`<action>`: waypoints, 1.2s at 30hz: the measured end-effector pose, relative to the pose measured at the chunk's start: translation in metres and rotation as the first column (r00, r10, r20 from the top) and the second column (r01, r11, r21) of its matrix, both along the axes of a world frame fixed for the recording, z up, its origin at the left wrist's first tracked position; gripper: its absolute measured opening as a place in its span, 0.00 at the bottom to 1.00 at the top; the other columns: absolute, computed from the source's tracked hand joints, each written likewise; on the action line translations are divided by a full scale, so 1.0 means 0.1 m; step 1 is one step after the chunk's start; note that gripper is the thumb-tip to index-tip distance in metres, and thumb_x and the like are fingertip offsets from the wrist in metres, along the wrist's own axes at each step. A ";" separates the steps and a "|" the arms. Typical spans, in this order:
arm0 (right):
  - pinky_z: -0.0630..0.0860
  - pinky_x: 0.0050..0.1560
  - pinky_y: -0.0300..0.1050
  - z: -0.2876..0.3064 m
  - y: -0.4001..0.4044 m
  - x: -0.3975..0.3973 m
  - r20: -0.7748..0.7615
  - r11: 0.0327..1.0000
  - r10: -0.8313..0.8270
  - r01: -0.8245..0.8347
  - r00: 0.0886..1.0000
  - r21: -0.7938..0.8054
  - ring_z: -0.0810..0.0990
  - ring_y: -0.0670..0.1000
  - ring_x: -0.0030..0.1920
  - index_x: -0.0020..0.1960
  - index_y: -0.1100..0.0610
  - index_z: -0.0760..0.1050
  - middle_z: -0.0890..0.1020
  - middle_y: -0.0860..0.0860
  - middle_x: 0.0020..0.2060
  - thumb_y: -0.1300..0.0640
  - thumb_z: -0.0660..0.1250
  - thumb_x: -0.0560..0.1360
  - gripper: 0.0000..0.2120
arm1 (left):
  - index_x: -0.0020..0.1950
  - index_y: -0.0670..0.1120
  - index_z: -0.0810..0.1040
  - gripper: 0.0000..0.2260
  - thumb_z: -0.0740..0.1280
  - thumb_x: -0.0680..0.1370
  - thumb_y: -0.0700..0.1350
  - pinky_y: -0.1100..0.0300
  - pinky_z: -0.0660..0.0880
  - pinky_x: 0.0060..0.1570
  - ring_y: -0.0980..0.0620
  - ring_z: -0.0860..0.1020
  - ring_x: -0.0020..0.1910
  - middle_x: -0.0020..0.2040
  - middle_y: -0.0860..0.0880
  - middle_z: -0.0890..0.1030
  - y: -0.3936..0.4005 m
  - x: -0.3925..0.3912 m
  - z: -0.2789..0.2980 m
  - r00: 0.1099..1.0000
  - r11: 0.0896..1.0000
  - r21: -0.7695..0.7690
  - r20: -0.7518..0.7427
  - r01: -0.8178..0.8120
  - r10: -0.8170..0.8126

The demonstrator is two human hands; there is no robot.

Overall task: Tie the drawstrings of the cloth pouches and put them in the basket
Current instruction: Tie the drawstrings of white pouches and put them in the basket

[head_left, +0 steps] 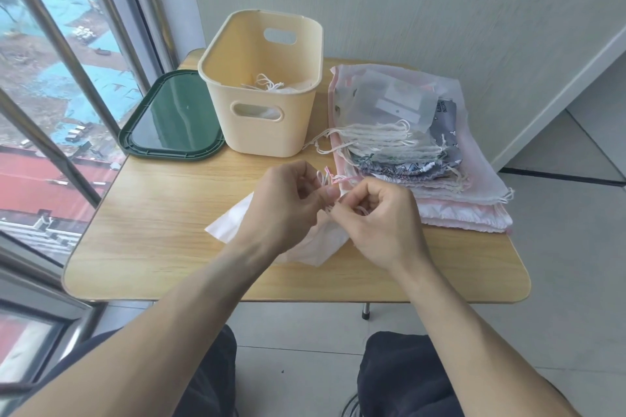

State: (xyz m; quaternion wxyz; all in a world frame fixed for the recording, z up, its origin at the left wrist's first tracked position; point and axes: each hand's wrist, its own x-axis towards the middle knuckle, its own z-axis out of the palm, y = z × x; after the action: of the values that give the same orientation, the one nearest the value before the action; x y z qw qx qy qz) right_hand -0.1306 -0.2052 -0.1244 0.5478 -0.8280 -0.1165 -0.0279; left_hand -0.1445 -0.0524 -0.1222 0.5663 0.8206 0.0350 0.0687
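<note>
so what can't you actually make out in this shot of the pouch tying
- Head view: whether the knot in the pink-and-white drawstring is finished; the left hand and right hand cover it.
- How many pouches lie in the basket; its walls hide most of them.
- The count in the pouch stack; the layers overlap.
- The labels' print is too small.

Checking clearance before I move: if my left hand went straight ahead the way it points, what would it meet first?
Probably the cream basket. The left hand, pinching the pouch's drawstring, aims up-table toward it, though depth is unclear.
</note>
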 end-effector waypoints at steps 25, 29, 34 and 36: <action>0.77 0.29 0.41 0.02 -0.18 0.06 0.355 0.962 0.183 -0.092 0.917 -0.259 0.80 0.47 0.33 0.43 0.57 0.87 0.82 0.47 0.37 0.59 0.81 0.69 0.04 | 0.39 0.44 0.70 0.13 0.71 0.78 0.45 0.63 0.61 0.24 0.50 0.71 0.25 0.33 0.43 0.77 0.00 0.07 -0.04 0.948 0.868 -0.485 -0.312 -0.106 -0.058; 0.69 0.38 0.27 0.06 -0.21 0.03 0.269 0.923 0.213 -0.104 0.939 -0.371 0.77 0.43 0.33 0.37 0.56 0.84 0.76 0.39 0.32 0.60 0.78 0.71 0.05 | 0.42 0.42 0.72 0.12 0.72 0.78 0.46 0.63 0.63 0.23 0.49 0.77 0.26 0.35 0.46 0.84 0.08 0.12 -0.04 0.961 0.932 -0.334 -0.272 -0.140 0.047; 0.70 0.35 0.31 0.12 -0.27 -0.02 0.023 0.823 0.288 -0.235 0.957 -0.517 0.77 0.38 0.35 0.36 0.52 0.83 0.77 0.39 0.29 0.56 0.76 0.72 0.06 | 0.40 0.41 0.78 0.12 0.72 0.78 0.48 0.63 0.71 0.24 0.48 0.81 0.30 0.37 0.45 0.85 0.15 0.15 -0.08 0.967 0.980 -0.147 -0.237 -0.131 0.094; 0.70 0.34 0.31 0.14 -0.28 -0.04 -0.047 0.784 0.301 -0.275 0.953 -0.557 0.78 0.37 0.35 0.36 0.51 0.83 0.78 0.39 0.28 0.55 0.75 0.73 0.07 | 0.41 0.39 0.79 0.14 0.72 0.78 0.49 0.58 0.77 0.28 0.49 0.81 0.29 0.34 0.45 0.85 0.12 0.16 -0.13 0.966 0.990 -0.049 -0.232 -0.130 0.116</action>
State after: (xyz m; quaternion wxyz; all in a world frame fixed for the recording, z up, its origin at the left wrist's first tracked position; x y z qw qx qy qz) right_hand -0.1347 -0.2337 -0.1105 0.2778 -0.9229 -0.2563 0.0729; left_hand -0.1286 -0.0406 -0.1348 0.5790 0.8008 0.1532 0.0075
